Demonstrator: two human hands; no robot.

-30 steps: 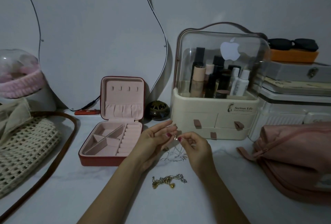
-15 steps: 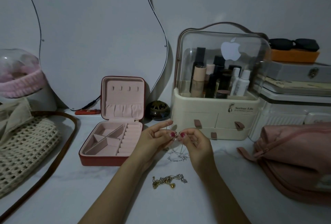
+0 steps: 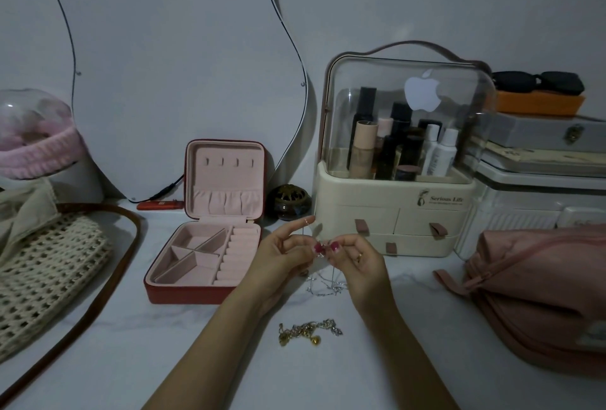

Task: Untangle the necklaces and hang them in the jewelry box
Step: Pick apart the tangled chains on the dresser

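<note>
I have my left hand (image 3: 282, 257) and my right hand (image 3: 355, 253) raised together at the centre of the frame; each thumb and fingertip pinches the thin silver necklace (image 3: 324, 285) at one small point between them, my left index finger sticking up straight, with what may be a ring on it; the rest of that chain hangs down and pools on the white table (image 3: 229, 360) just below my hands.

As I judge it, the job is barely begun; the jewelry box (image 3: 210, 239) stands open at centre left, its four hooks (image 3: 229, 161) in the lid all bare and its tray compartments holding nothing I can see; nothing hangs yet. The gold and silver tangle (image 3: 308, 332) lies untouched lower down, near the bottom centre, apart from my hands; it waits its turn.

By count: one box, four hooks, two hands, one chain in my fingers, one knotted heap on the table; how many separate necklaces that heap holds I cannot tell, since the strands are too fine and bunched to separate by eye.
</note>
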